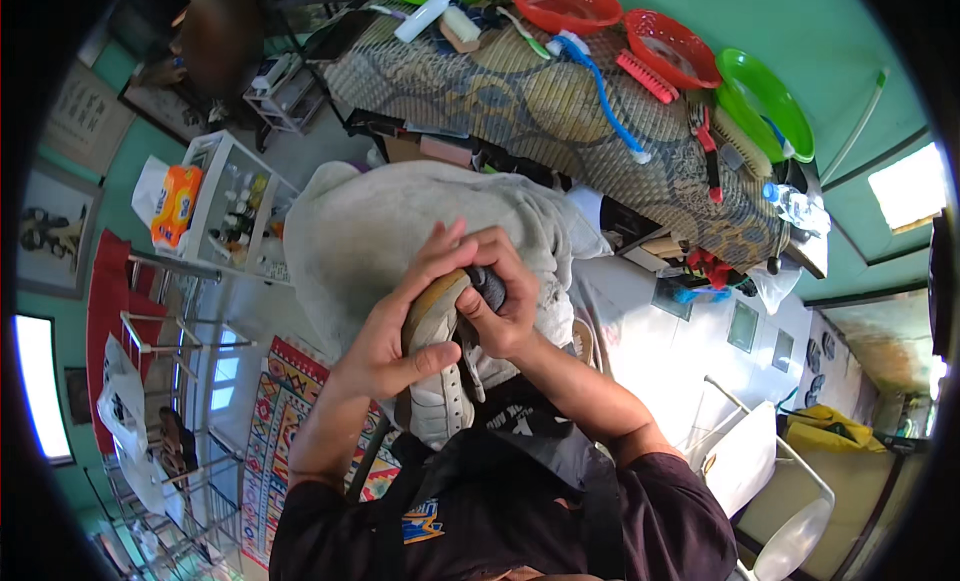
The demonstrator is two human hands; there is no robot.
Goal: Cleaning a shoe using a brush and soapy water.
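Observation:
A white sneaker (pixel 441 311) with a tan sole and open lace eyelets is between my hands above my lap. My left hand (pixel 401 322) clasps it from the sole side, thumb across the upper. Fingers of my right hand (pixel 504 303) curl around the dark-lined heel opening (pixel 487 287), the thumb pressing near the collar. Both hands' fingertips come together at the top of the shoe. A pale grey cloth (pixel 375 221) covers my knees beneath it. Whether anything small sits inside the right hand's grip is hidden.
Ahead stands a table with a patterned cover (pixel 525 93). On it lie a long blue brush (pixel 607 104), a pink brush (pixel 647 76), red basins (pixel 671 48), a green basin (pixel 765 104) and a water bottle (pixel 799 206). A white shelf (pixel 225 198) stands left, a white chair (pixel 742 446) right.

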